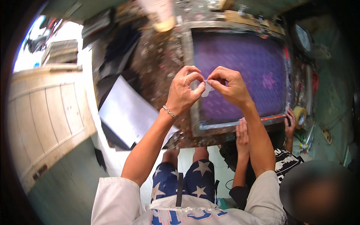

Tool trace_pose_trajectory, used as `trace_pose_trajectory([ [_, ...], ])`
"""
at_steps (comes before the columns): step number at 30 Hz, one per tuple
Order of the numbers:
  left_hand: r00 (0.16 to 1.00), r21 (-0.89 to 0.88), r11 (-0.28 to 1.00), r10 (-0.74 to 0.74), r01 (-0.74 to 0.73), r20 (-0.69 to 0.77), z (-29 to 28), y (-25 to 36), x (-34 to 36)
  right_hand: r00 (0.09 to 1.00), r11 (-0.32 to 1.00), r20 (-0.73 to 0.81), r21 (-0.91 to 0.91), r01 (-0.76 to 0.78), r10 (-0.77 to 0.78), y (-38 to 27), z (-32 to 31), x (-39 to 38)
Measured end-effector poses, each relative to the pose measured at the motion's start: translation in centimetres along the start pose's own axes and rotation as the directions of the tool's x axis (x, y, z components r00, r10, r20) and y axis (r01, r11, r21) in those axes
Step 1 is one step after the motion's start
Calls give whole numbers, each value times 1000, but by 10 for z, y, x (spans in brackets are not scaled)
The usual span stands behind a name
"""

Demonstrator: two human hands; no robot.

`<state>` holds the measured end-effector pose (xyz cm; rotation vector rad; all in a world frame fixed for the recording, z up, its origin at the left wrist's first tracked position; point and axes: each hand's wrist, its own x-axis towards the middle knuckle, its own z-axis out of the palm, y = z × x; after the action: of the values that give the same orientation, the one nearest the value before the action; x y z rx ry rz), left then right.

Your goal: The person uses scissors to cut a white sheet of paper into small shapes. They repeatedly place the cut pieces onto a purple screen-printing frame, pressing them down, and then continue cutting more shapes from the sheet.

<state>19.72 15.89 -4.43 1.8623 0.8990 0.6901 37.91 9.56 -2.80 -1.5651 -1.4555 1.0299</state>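
My left hand point(184, 89), with a chain bracelet at the wrist, and my right hand point(231, 85) meet fingertip to fingertip. Pinched between them is a small whitish piece point(205, 92), thin like paper or tape; its exact kind is too small to make out. Both hands are closed on it, thumb against forefinger. Beneath them lies a screen printing frame point(190, 60) with purple mesh point(240, 71) and a pinkish patch toward its right. My hands hover over the frame's left edge.
White paper point(129, 108) lies on dark material at the table's left. Another person's hands point(242, 135) rest at the frame's near edge. A tape roll point(299, 117) is by its near right corner. A blurred pinkish container point(159, 15) stands at the back. A wooden cabinet point(50, 116) is at left.
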Motion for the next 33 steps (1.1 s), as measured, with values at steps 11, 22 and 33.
trace_pose_trajectory([
  [11, 695, -496, 602, -719, 626, 4, -140, 3, -174, 921, 672, -9, 686, -278, 390, -82, 219, -60],
  [22, 496, -659, 298, -859, 691, 131, -141, -12, -238, 830, 842, -427, -237, -485, 358, -1, 247, -161],
  [33, 494, -490, 308, -812, 815, 310, -128, -3, -210, 740, 743, -327, -143, -654, 588, -18, 224, -143],
])
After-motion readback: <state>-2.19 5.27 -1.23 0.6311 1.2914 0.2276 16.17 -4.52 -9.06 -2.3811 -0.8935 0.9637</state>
